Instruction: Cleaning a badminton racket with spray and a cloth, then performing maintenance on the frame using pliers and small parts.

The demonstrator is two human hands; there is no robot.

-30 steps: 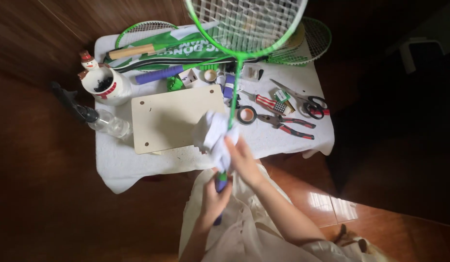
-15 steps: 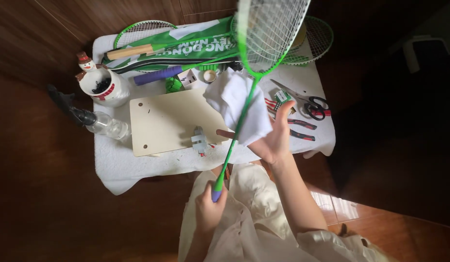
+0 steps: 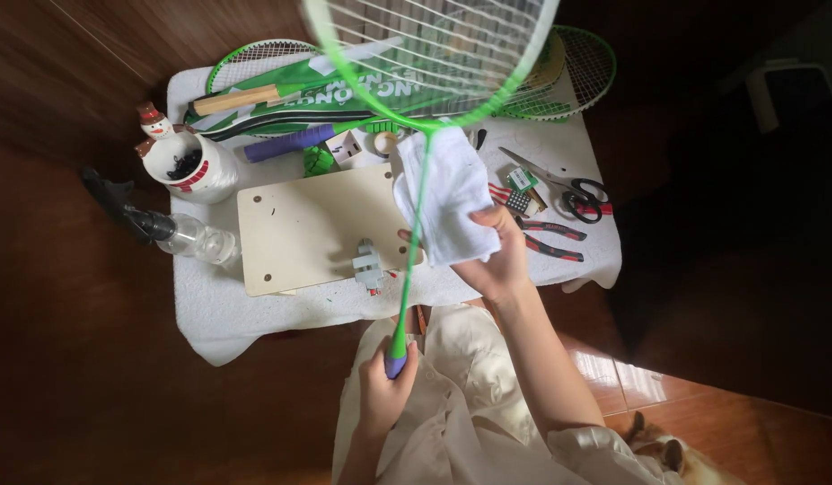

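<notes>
A seated person wipes the shaft of a green badminton racket (image 3: 414, 224) with a white cloth (image 3: 441, 202). The left hand (image 3: 386, 388) is closed in a fist around the purple-wrapped handle end, low over the lap, and holds the racket angled up and away so that its strung head fills the top of the view above the small table (image 3: 209, 310). The right hand (image 3: 498, 260) is curled around the cloth, pressing it against the shaft just below the throat of the head; whether the cloth wraps fully round the shaft cannot be told.

Step in hand, as judged: cleaning the upper shaft. The next stroke would call for the left hand to keep the handle steady while the cloth slides along the thin shaft under light, even pressure.

Containers: a white snowman mug (image 3: 193, 166) at the table's left edge holds small dark items, too small to identify. Just beside it a clear plastic spray bottle (image 3: 187, 238) with a black trigger lies on its side, overhanging the edge; its contents cannot be made out.

Also on the white-covered table: a pale wooden board (image 3: 299, 224) with a small grey clamp at its near edge, spare rackets and a green racket cover at the far side, scissors (image 3: 573, 191) and red-handled pliers (image 3: 549, 242) to the right.
</notes>
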